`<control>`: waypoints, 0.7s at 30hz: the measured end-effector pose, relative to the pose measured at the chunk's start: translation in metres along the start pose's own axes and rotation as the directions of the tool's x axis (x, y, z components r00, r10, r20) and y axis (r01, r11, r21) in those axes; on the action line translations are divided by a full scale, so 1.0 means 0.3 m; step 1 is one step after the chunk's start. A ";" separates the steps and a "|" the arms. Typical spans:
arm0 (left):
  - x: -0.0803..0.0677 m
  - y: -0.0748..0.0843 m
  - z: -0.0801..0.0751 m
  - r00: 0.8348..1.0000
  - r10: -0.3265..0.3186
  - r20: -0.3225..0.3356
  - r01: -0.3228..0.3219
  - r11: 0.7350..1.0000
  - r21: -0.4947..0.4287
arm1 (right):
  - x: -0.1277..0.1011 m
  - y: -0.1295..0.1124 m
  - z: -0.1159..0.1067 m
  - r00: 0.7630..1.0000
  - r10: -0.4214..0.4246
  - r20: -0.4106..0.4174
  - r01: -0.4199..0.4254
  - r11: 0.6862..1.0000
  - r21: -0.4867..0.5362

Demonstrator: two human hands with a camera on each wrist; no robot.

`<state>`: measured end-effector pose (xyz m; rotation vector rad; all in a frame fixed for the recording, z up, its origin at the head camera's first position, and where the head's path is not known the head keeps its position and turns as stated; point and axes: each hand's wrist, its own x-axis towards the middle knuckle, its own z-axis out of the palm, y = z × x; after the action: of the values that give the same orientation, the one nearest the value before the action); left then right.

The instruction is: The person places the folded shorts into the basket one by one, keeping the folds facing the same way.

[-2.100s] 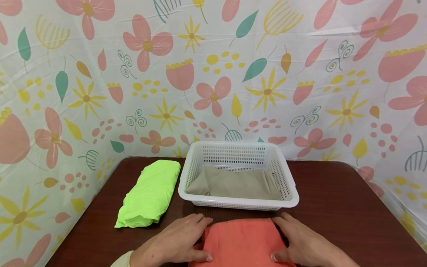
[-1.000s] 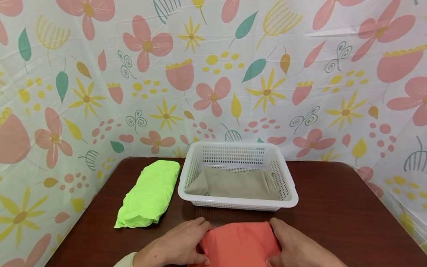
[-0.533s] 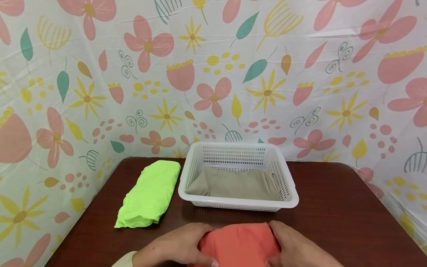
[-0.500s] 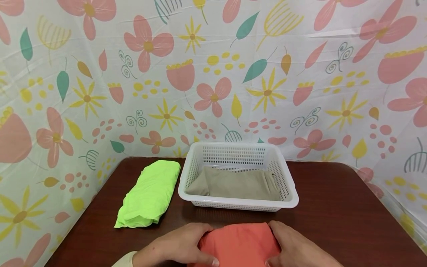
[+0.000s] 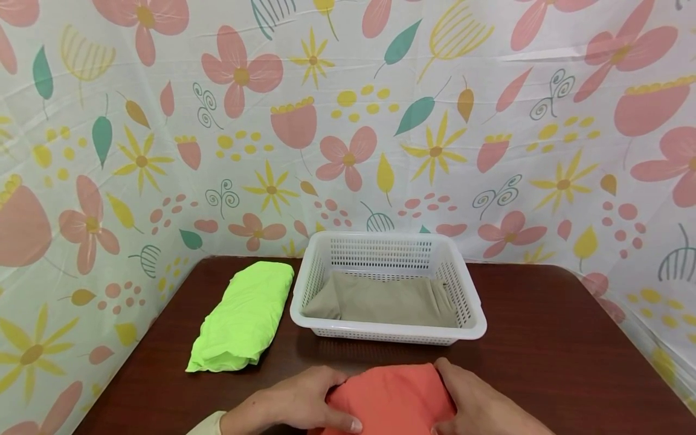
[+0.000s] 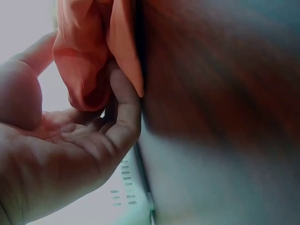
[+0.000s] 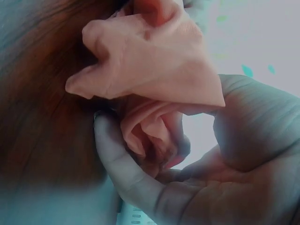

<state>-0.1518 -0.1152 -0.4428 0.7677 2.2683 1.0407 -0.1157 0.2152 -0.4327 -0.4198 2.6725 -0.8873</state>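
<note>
A folded coral-orange cloth (image 5: 391, 399) lies at the front of the table in the head view, its near end cut off by the frame. My left hand (image 5: 299, 396) grips its left side, thumb on top. From the other side my right hand (image 5: 478, 399) holds the cloth's right edge. In the left wrist view, fingers (image 6: 126, 101) curl under the hanging folds of the orange cloth (image 6: 84, 51). The right wrist view has loose layers of the cloth (image 7: 154, 65) between the thumb side and the curled fingers (image 7: 124, 164).
A white perforated plastic basket (image 5: 388, 332) stands behind the hands, with a folded grey-beige cloth (image 5: 386, 299) inside. To its left lies a folded neon-green cloth (image 5: 244, 317). The dark reddish-brown table (image 5: 560, 350) backs onto a flower-printed sheet (image 5: 348, 121).
Both hands have drawn slightly toward the table's front with the orange cloth. The right hand has shifted left, the left thumb has slid inward over the cloth, and the bundle looks narrower.
</note>
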 end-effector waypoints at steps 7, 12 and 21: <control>-0.007 0.012 0.002 1.000 0.016 0.000 -0.016 1.000 -0.007 | 0.010 0.002 0.001 0.999 -0.026 0.020 0.026 1.000 0.002; -0.010 0.018 0.002 1.000 0.011 -0.004 -0.011 1.000 0.023 | 0.006 0.006 0.004 0.997 -0.071 0.012 0.071 0.997 0.016; -0.015 0.019 0.017 1.000 -0.013 -0.020 0.015 0.997 0.073 | 0.004 0.002 0.007 0.995 -0.094 0.029 0.093 0.994 0.049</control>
<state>-0.1437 -0.1125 -0.4402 0.7735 2.3366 0.9674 -0.1162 0.2141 -0.4351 -0.5472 2.6161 -0.9608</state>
